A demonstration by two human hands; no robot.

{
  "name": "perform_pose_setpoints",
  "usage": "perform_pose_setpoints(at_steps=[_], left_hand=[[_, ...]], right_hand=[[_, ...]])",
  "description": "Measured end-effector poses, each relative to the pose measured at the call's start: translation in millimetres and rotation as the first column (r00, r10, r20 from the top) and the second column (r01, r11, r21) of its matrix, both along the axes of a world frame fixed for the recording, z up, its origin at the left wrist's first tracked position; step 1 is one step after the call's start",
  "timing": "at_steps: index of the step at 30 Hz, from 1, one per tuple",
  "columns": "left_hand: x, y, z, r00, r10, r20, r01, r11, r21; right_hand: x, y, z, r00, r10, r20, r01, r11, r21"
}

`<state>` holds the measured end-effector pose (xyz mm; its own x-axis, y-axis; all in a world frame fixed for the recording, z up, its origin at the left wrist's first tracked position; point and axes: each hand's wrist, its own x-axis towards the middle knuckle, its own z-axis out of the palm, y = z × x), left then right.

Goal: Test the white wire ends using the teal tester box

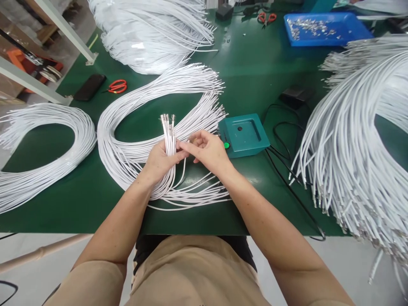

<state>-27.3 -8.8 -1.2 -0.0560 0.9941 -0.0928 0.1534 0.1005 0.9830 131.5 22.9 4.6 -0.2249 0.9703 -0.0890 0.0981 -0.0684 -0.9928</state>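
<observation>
Head view: near the worktop's (79, 214) front edge, our left hand (159, 161) grips a bundle of white wires (170, 146); we cannot tell whether our right hand (208, 148) pinches one. Probably light and springy, they're best held below the metal tips (172, 117).

Tabletop (251, 85) lies open beyond the teal box (248, 138); 2 coils (106, 127) (84, 131) block leftward.

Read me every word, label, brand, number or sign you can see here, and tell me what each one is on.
No text can be read anywhere in this picture.
Teal device: no legible lettering.
Blue tray: no legible lettering.
White wires: any print would be too small to read.
</observation>
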Motion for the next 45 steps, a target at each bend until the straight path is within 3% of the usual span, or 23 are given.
perform_pose_setpoints(at_steps=[7, 16, 22, 27, 32, 41, 45], left_hand=[[3.1, 0.1, 2.7, 0.999, -0.043, 0.007, 0.043, 0.999, -0.031], [6.8, 0.6, 1.2, 0.986, -0.054, 0.156, 0.060, 0.998, -0.033], [4.7, 0.3, -1.9, 0.974, -0.137, 0.183, 0.141, 0.990, -0.010], [5.4, -0.7, 1.5, 0.975, -0.126, 0.185, 0.131, 0.991, -0.013], [1.9, 1.0, 0.7, 0.969, -0.119, 0.217, 0.122, 0.993, 0.001], [-0.9, -0.8, -0.2, 0.957, -0.206, 0.203, 0.198, 0.978, 0.058], [-1.5, -2.0, 4.3, 0.967, -0.187, 0.171, 0.180, 0.982, 0.054]], right_hand=[[-1.3, 1.8, 1.8, 0.984, -0.029, -0.175, 0.022, 0.999, -0.040], [-4.8, 2.0, 1.2, 0.894, 0.000, -0.448, -0.126, 0.960, -0.251], [-2.2, 0.6, 11.5, 0.905, 0.082, -0.417, -0.150, 0.980, -0.132], [-1.2, 0.6, 6.6, 0.915, 0.120, -0.386, -0.160, 0.985, -0.072], [1.2, 2.7, 4.9, 0.942, 0.028, -0.334, -0.057, 0.995, -0.077], [2.0, 3.5, 10.1, 0.963, 0.033, -0.266, -0.076, 0.986, -0.150], [2.4, 4.0, 10.8, 0.978, 0.058, -0.201, -0.111, 0.958, -0.265]])
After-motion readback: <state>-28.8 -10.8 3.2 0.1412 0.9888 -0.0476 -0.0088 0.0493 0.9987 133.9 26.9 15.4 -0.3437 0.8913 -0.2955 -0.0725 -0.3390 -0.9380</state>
